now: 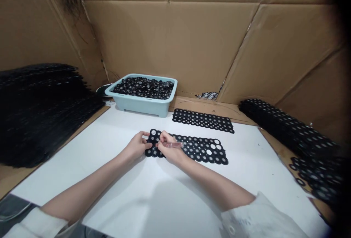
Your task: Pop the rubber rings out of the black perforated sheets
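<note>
A black perforated sheet of joined rings point(201, 146) lies flat on the white table top, with several white openings showing at its right end and one at its top left corner. At the sheet's left edge, my left hand point(137, 146) grips it with thumb and fingers. My right hand point(170, 151) is closed around a slim reddish see-through tool point(175, 144), pen-shaped. Its tip points left at the sheet, close to my left thumb; the exact kind of tool is too small to tell.
A light blue basin point(142, 102) full of small black discs stands behind. Another black ring sheet point(203, 120) lies beyond mine. Stacked ring sheets point(287, 128) and loose rings point(318, 176) are at right, a large black pile point(46, 113) at left. Cardboard walls point(170, 40) enclose the table.
</note>
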Available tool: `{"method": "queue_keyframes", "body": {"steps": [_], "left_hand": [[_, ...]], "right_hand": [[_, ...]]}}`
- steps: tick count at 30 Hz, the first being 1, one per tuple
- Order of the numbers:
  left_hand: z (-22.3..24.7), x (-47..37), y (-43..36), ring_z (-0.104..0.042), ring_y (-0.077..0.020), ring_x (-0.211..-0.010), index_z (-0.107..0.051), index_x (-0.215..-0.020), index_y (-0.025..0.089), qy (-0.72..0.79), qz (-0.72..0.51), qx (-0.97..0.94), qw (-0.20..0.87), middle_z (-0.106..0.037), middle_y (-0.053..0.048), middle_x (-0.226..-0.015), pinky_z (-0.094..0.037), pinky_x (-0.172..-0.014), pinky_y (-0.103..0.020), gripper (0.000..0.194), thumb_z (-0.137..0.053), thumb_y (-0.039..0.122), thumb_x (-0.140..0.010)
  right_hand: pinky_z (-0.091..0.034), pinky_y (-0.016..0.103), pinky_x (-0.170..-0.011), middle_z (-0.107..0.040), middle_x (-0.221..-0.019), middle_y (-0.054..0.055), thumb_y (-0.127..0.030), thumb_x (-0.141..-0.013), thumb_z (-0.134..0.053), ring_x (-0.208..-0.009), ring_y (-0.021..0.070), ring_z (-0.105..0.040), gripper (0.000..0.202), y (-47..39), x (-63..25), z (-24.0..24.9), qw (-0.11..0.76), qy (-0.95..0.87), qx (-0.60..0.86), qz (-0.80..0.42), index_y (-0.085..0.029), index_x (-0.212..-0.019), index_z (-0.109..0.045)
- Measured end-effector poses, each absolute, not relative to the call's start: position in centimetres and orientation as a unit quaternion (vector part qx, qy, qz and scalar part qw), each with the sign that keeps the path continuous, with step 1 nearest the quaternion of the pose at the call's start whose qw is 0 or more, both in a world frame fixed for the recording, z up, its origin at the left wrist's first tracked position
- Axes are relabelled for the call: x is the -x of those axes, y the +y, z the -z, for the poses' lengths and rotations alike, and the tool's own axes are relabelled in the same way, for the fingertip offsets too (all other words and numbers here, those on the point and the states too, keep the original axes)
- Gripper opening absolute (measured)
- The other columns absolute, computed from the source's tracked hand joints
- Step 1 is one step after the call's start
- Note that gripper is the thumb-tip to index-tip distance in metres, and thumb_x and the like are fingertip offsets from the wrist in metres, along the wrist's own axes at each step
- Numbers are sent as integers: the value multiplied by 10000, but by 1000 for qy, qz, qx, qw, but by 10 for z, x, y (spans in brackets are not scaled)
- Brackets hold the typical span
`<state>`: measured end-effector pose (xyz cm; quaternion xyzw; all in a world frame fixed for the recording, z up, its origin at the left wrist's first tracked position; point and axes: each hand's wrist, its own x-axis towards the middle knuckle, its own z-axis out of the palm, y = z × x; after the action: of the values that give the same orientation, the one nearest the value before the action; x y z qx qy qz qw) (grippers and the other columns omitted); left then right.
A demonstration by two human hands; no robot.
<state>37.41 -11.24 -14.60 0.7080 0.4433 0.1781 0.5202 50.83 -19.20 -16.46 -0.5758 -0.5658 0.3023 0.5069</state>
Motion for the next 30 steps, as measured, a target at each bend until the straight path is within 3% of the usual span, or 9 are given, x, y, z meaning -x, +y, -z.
{"method": "queue_keyframes", "body": {"steps": [8, 12, 15, 23, 30], "left_hand": [[143, -370, -107, -489, -128, -534, -467, -951, 122, 414, -155, -746, 498, -522, 21, -605, -351, -522, -244, 396, -566, 287, -604], [148, -368, -95, -429, -115, -513, -511, -678, 143, 388, -132, -791, 454, -453, 41, -535, -303, -513, -238, 179, -569, 290, -594], [149, -367, -92, -405, -115, -520, -476, -605, 161, 376, -118, -814, 427, -442, 42, -533, -280, -508, -235, 145, -544, 289, -618], [139, -362, -95, -439, -128, -570, -465, -734, 182, 350, -73, -839, 411, -483, 38, -589, -312, -535, -233, 153, -479, 330, -697], [136, -360, -111, -480, -132, -595, -408, -1006, 179, 349, -60, -834, 424, -522, 42, -637, -340, -549, -233, 394, -530, 231, -635]], "right_hand": [[-277, 205, -496, -361, -576, -60, -173, -701, -405, -518, 92, -358, 84, -190, -502, 165, 516, -574, 561, -298, -204, -675, -330], [-305, 197, -478, -388, -558, -64, -193, -702, -417, -509, 94, -422, 137, -193, -508, 165, 561, -509, 525, -388, -208, -664, -286], [-294, 193, -463, -386, -551, -64, -167, -685, -406, -496, 91, -420, 113, -198, -510, 163, 532, -525, 519, -414, -205, -669, -301], [-246, 186, -441, -348, -577, -60, -168, -683, -408, -492, 73, -312, 70, -206, -507, 156, 481, -567, 559, -367, -195, -666, -346], [-256, 192, -453, -373, -581, -61, -196, -694, -435, -510, 80, -338, 98, -202, -508, 161, 462, -583, 571, -347, -200, -666, -341]]}}
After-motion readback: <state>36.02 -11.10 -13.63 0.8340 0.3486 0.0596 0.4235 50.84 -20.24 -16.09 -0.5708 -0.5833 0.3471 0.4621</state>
